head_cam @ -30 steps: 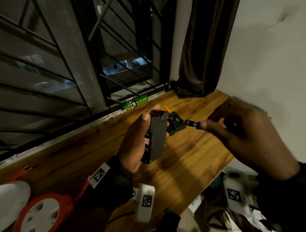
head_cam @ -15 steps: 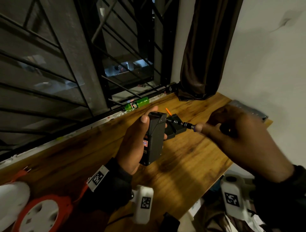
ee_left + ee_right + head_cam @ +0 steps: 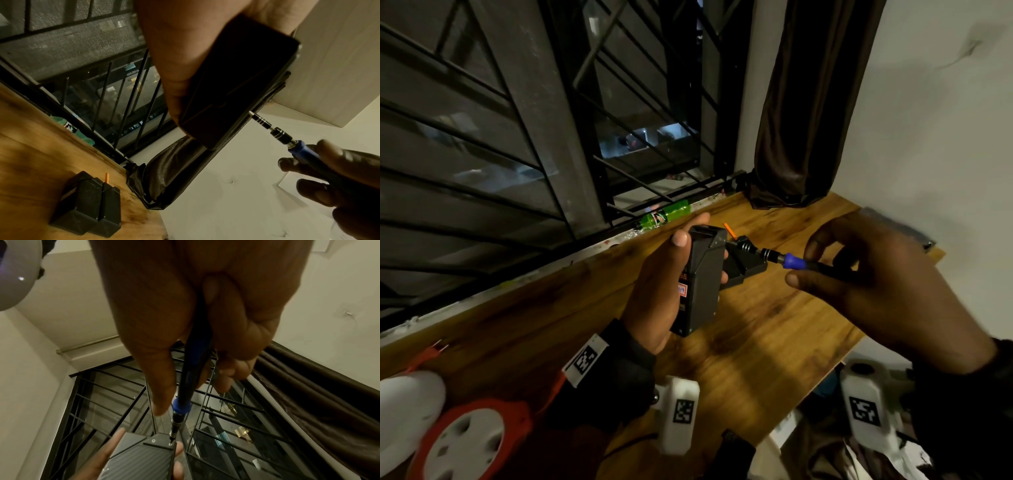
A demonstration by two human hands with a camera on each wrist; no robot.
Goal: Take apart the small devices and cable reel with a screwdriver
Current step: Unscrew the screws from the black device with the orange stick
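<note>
Wooden table (image 3: 774, 349) along a barred window, dark curtain (image 3: 811, 102) hanging at the far right corner. Orange-and-white cable reel (image 3: 465, 442) at the near left edge, partly out of view. Left hand (image 3: 654, 291) raised above the middle of the table, thumb and fingers wrapped round a black box-shaped device (image 3: 703, 281) held upright. Right hand (image 3: 887, 291) just to the right of it, fingers pinching the blue-and-black handle of a screwdriver (image 3: 787, 260). Shaft pointing left, tip set in a screw at the upper right corner of the device, seen clearly from the right wrist (image 3: 171, 437). Two more small black devices (image 3: 88, 204) standing side by side on the table beyond the held one, touching each other, a thin orange stick (image 3: 107, 177) just behind them. Green bottle (image 3: 666, 216) lying on the window sill at the far edge.
</note>
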